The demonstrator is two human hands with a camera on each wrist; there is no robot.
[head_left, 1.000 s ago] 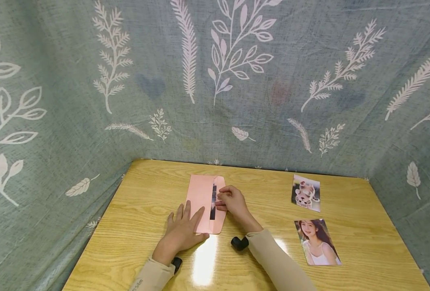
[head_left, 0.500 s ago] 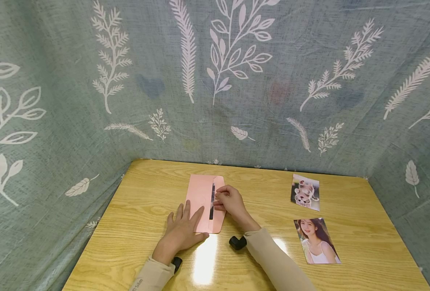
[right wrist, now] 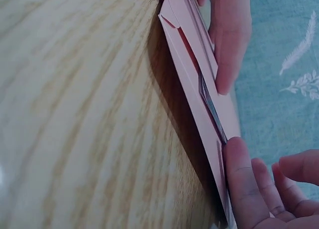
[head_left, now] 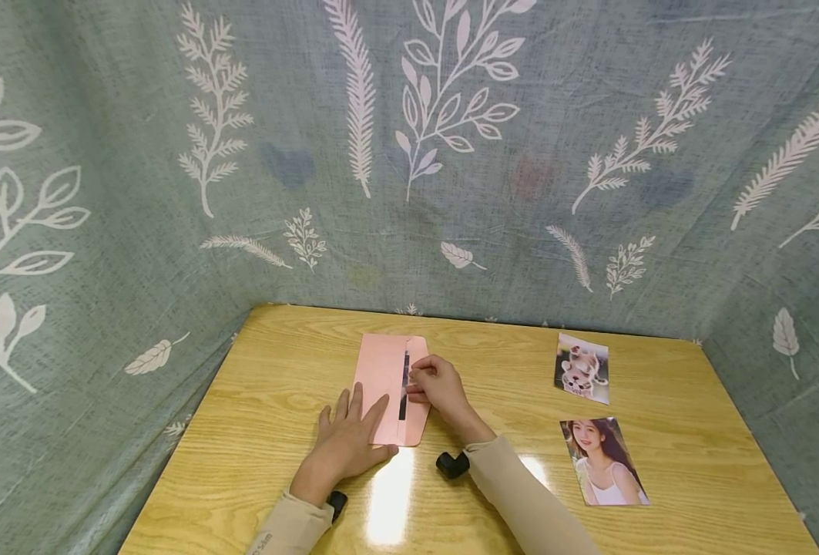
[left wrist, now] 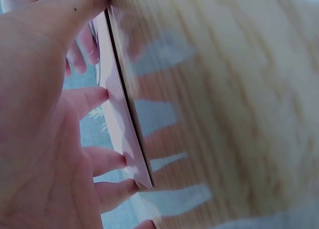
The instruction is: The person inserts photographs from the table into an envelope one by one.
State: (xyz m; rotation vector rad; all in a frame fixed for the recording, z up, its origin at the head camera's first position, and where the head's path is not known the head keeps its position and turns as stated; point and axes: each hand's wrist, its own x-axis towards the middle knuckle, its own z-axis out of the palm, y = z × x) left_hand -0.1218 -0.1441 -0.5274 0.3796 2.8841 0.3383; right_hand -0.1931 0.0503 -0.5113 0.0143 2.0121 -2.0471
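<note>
A pink envelope (head_left: 380,358) lies on the table in the head view, its opening and flap (head_left: 416,428) toward the right. A narrow dark strip of a photo (head_left: 403,407) shows at the opening; the rest is hidden inside. My left hand (head_left: 345,439) rests with spread fingers on the envelope's lower left part, thumb by its near edge. At the opening, my right hand (head_left: 444,395) touches the photo's edge with its fingertips. The right wrist view shows the photo's edge (right wrist: 212,109) in the slot, with a fingertip (right wrist: 237,149) against it and the other fingers apart.
To the right on the wooden table (head_left: 506,362) lie two more photos, an animal photo (head_left: 581,370) farther back and a portrait photo (head_left: 603,462) nearer. A patterned grey-green cloth (head_left: 409,254) hangs behind the table and along both sides.
The right hand has moved slightly left, and the visible strip of photo has become narrower as it slid into the envelope. The left hand and the envelope have stayed in place.
</note>
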